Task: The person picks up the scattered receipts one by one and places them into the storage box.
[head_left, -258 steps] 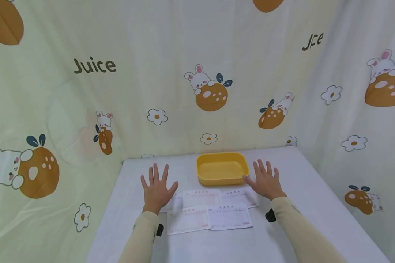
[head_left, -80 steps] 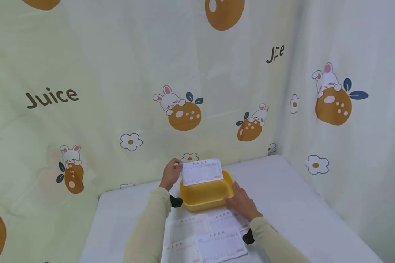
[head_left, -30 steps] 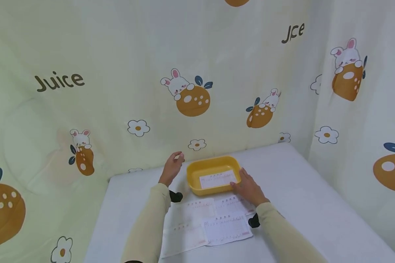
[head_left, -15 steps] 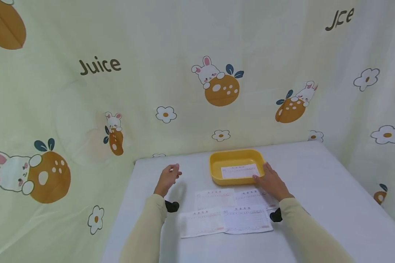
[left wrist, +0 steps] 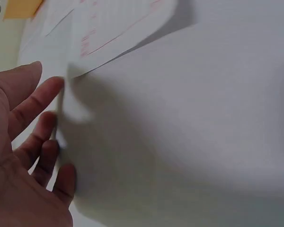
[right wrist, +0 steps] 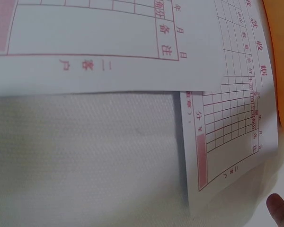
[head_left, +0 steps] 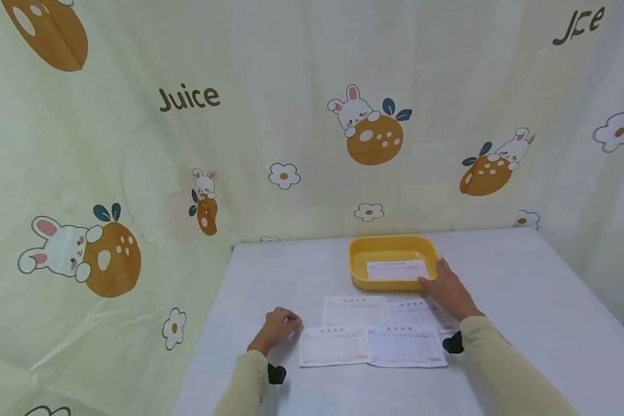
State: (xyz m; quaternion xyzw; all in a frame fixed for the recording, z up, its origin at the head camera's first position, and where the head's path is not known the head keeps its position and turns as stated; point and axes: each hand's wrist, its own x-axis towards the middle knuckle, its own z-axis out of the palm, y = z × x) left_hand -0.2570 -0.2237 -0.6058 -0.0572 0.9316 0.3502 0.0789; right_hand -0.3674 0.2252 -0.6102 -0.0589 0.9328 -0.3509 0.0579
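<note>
A white cloth-covered table [head_left: 525,300] stands in a corner hung with pale yellow curtains [head_left: 270,69] printed with rabbits, oranges, flowers and the word "Juice". At its far side sits a shallow yellow plastic tray [head_left: 357,271] with one white paper slip printed in red [head_left: 397,269] lying flat inside it — four more such printed slips [head_left: 379,329] lie on the cloth just in front. The right hand [head_left: 449,290] rests flat, fingers straight, against the tray's near right corner, while the left hand [head_left: 278,326] sits with fingers loosely curled at the left edge of the near-left slip [head_left: 334,345] — holding nothing.
</note>
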